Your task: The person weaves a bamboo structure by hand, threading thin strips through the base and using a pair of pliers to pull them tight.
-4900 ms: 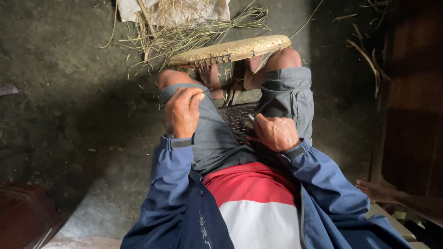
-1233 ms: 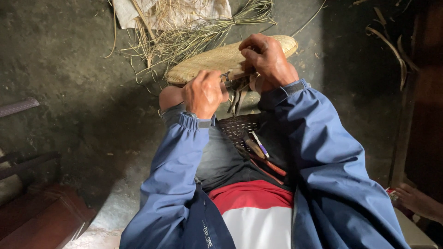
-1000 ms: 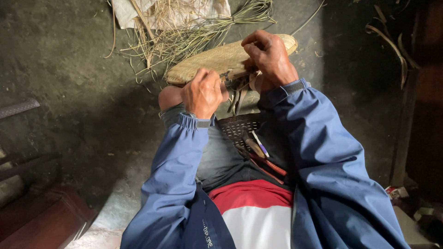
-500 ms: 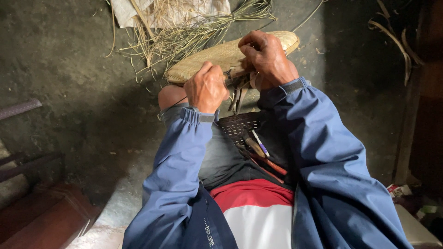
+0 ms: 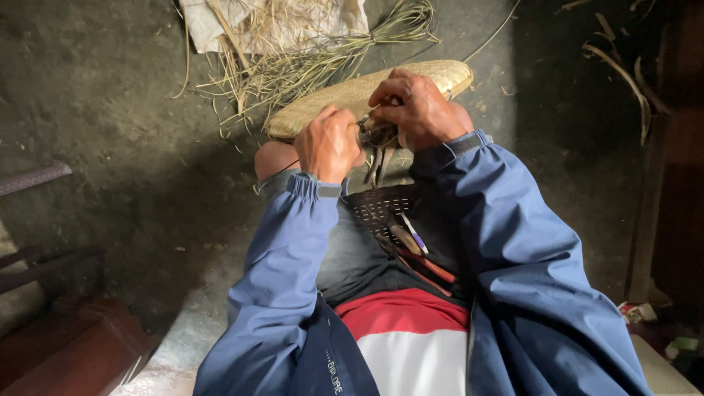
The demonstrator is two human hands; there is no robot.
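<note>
Hands, left hand (image 5: 328, 143) and right hand (image 5: 412, 110) clamped on woven basket (image 5: 352, 95) rim, loose straw (image 5: 293, 59) behind.

Dim scene, soft light from above at frame centre.
Right edge and lower left fall into deep shadow; centre sharp, no glare; mild wide-angle stretch at corners.

Hands: two, left hand (image 5: 328, 143), right hand (image 5: 414, 108).
Woven basket (image 5: 367, 92): one.
Blue sleeves: two, left sleeve (image 5: 282, 264), right sleeve (image 5: 528, 271).
White cloth (image 5: 213, 22): one.
Green strip bundle (image 5: 389, 26): one.
Loose dry straw (image 5: 257, 73): many strands, uncountable.
Handled tools in lap (image 5: 414, 249): several; exact count indiscernible.
</note>
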